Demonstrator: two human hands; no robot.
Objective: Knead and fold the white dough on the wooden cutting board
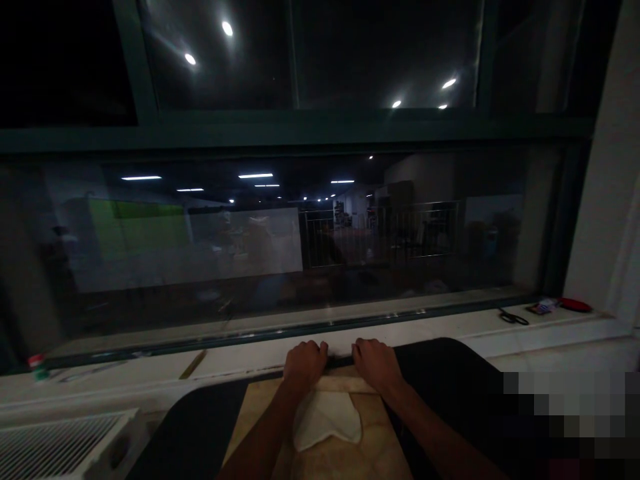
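Note:
On a wooden board [380,440] lies a flat, pale sheet of dough [327,420] with a notch in its near edge. A light wooden rolling pin [343,385] runs crosswise at the far edge of the dough. My left hand [305,363] is curled over the pin's left part, and my right hand [377,365] is curled over its right part. The knuckles of both hands face the window. My fingertips are partly hidden, and the dough's left side sits close to my left forearm.
The board rests on a dark table [445,373] pushed against a white windowsill [240,357]. Black scissors [513,317], a small packet [543,306] and a red object [575,305] lie on the sill's right. A bottle with a red cap [37,367] stands left, above a radiator [65,443].

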